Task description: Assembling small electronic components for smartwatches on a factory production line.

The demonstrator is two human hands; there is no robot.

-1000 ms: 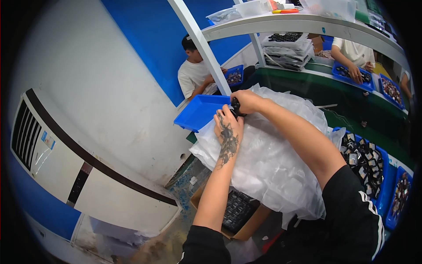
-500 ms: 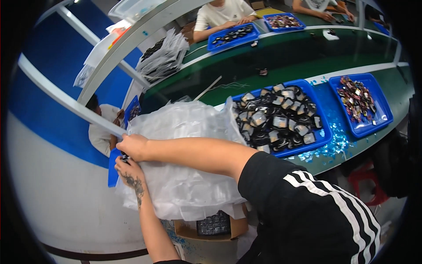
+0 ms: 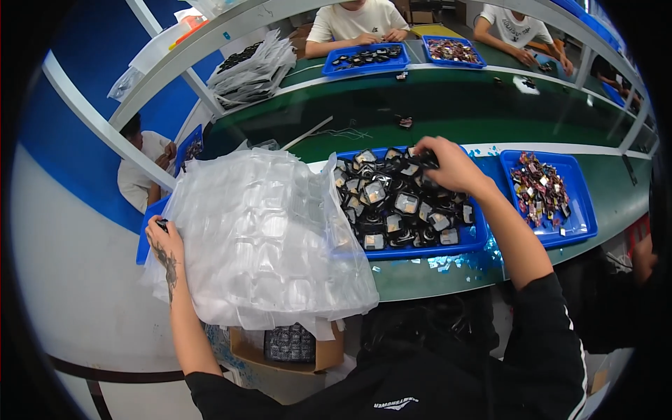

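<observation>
A stack of clear plastic blister trays point(image 3: 269, 231) with square pockets lies before me, its thin sheets hanging over the table edge. My left hand point(image 3: 166, 243) is at the stack's left edge, its fingers closed round a small black piece point(image 3: 162, 225) that is mostly hidden. To the right stands a blue tray point(image 3: 448, 250) heaped with black square pieces with pale faces point(image 3: 406, 203), resembling watch bodies. My right hand point(image 3: 451, 168) reaches into the far side of that heap, fingers curled over a black piece point(image 3: 426, 158).
Another blue tray point(image 3: 581, 227), at right, holds small colourful parts point(image 3: 539, 189). Blue film scraps point(image 3: 448, 263) litter the table. Beyond runs a green belt point(image 3: 350, 105) with co-workers across it. White frame bars point(image 3: 105, 122) cross at left. Below is an open cardboard box point(image 3: 329, 350).
My right hand has left the stack's left edge beside my left hand and crossed right to the heap of black pieces. My left hand has stayed at the stack's left edge. The view has shifted.
</observation>
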